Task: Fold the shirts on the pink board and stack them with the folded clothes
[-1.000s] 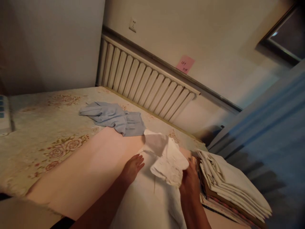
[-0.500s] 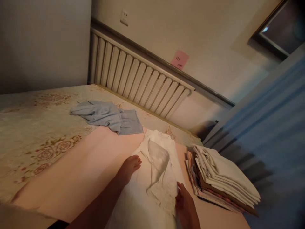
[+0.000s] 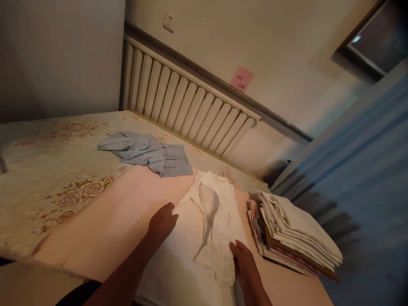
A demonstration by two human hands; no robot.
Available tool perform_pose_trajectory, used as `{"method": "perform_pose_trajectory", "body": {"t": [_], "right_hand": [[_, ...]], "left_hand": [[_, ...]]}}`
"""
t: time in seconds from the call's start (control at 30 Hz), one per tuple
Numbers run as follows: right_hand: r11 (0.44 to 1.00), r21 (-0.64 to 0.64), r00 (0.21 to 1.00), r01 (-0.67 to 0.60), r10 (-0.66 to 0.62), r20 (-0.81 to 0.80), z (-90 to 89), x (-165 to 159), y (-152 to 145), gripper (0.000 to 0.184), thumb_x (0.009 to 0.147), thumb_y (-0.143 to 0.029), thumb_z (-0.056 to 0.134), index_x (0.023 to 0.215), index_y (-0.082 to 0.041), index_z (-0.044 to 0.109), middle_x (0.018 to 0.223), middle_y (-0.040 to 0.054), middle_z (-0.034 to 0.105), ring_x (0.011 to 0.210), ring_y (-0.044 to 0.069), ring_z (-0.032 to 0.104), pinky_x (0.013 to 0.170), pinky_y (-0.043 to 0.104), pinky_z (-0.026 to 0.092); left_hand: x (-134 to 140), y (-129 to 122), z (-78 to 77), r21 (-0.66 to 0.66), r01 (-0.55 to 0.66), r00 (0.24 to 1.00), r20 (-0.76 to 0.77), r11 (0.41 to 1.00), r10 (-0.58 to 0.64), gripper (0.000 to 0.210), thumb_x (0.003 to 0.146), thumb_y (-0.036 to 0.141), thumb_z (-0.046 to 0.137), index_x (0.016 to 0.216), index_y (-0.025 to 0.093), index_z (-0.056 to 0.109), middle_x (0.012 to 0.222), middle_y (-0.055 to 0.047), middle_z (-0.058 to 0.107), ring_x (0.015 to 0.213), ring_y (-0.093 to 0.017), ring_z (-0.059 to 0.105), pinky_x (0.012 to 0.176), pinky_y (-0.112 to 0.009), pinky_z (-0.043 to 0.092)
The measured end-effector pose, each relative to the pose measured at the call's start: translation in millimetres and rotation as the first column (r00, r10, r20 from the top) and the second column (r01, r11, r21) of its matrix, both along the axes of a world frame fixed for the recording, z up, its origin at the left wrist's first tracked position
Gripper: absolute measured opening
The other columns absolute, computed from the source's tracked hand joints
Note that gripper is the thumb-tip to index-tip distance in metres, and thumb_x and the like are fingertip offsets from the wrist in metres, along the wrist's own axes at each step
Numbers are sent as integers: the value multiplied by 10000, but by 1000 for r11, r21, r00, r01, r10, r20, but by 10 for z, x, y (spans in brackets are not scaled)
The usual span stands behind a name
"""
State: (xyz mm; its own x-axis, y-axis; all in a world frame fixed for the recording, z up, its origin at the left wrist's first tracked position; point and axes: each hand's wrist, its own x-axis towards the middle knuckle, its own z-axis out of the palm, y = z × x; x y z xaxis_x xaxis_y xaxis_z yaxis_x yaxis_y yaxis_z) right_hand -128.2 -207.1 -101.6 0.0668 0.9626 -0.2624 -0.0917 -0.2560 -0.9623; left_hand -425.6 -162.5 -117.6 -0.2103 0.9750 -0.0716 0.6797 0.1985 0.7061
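A white long-sleeved shirt (image 3: 188,238) lies spread in front of me, with one sleeve folded across its body and wrinkles around it. My left hand (image 3: 162,222) is closed on the shirt's left edge, drawing that side outward. At the right edge, by the folded sleeve's cuff, my right hand (image 3: 245,258) pinches the cloth between thumb and fingers. Beneath the shirt is a pale pink sheet (image 3: 127,199).
A crumpled light blue garment (image 3: 146,153) lies beyond my left hand on the floral bedspread (image 3: 86,193). To the right stands a stack of folded clothes (image 3: 296,233), beside a blue curtain (image 3: 360,204). A radiator (image 3: 185,97) runs along the wall behind.
My left hand has moved left and closed on the shirt edge, pulling that side out. The right hand has shifted slightly, and the sleeve fold looks narrower.
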Motion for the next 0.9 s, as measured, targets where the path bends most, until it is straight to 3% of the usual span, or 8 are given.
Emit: {"method": "perform_pose_trajectory", "body": {"t": [0.1,0.2,0.4,0.53,0.63,0.77,0.9], "right_hand": [[998,44,999,49,-49,6,108,16,118,337,563,-415,812,696,-176,616,594,-23,632,590,164,611,528,241,451],[995,83,998,56,-54,-33,336,13,309,336,544,-398,809,677,-186,585,548,-44,586,575,161,599,516,240,450],[981,179,991,79,-57,-123,886,23,741,261,540,-288,761,674,-197,556,492,-72,518,537,145,572,534,254,490],[967,237,990,93,-65,-123,1121,109,944,208,588,-245,714,743,-184,590,516,-59,549,553,154,587,569,280,523],[951,279,988,129,-99,-119,1244,207,1058,162,617,-220,685,747,-185,595,530,-38,583,579,179,613,595,307,546],[950,268,986,159,-136,-101,1355,348,1174,110,627,-191,649,719,-182,589,570,1,631,598,199,641,603,315,556],[961,224,987,161,-152,-57,1303,489,1233,121,599,-189,650,703,-176,589,552,1,625,583,205,640,582,308,543]], "left_hand": [[-36,-142,0,-88,84,996,-31,993,-87,218,780,264,475,974,198,548,1008,-122,655,949,-278,608,772,-363,421],[-109,-293,-1,-114,131,991,-3,985,-132,167,729,245,504,878,194,559,944,-109,666,874,-264,620,711,-331,416],[-200,-521,145,-36,347,888,332,937,-317,166,628,211,519,777,185,589,839,-20,662,800,-217,601,632,-262,387],[-68,-562,315,-11,376,842,421,926,-337,125,643,245,499,737,184,556,748,2,602,721,-184,551,578,-249,343],[121,-554,359,1,394,825,441,919,-354,76,659,270,498,672,196,489,661,30,514,644,-146,488,538,-240,302],[397,-539,272,-6,454,798,446,891,-404,111,671,298,534,663,204,477,622,40,483,572,-125,471,509,-235,300],[636,-504,70,-41,600,594,692,799,-411,217,700,361,575,856,210,556,820,-43,614,583,-177,610,482,-260,412]]}}
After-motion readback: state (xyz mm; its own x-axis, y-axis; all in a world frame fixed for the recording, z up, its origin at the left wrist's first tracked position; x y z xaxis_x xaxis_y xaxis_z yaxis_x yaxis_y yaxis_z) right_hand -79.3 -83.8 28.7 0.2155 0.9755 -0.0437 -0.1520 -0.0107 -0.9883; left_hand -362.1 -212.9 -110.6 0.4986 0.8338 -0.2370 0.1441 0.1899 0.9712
